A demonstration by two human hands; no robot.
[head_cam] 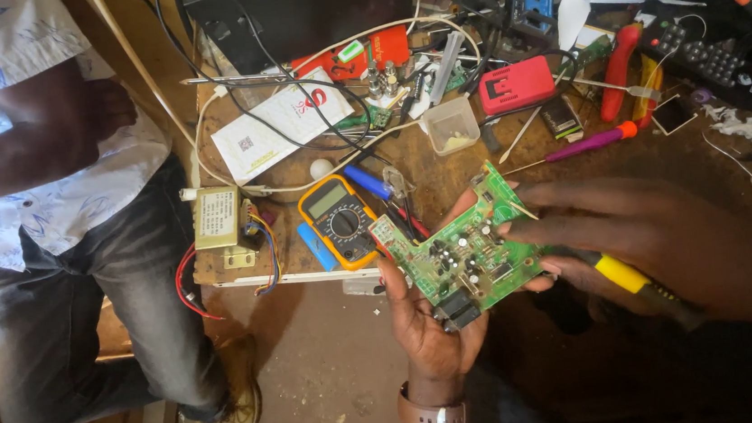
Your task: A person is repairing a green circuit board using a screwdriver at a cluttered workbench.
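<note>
electronics repair workshop | cluttered workbench (446,178) | multimeter (340,219) | screwdrivers (583,145) | transformer (218,218)

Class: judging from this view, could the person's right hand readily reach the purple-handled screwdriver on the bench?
Probably yes: the purple-handled screwdriver lies uncovered just beyond the right hand, though that hand already holds a yellow-handled tool.

Left hand (429,320) palm-up with fingers curled closed; right hand (659,232) reaches leftward, fingers clenched.

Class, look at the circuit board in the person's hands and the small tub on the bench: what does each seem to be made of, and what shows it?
Circuit board: looks like rigid green-coated laminate, flat and slightly glossy, studded with small parts.
Small tub: probably clear plastic; its contents and the bench show through its cloudy walls.
</note>
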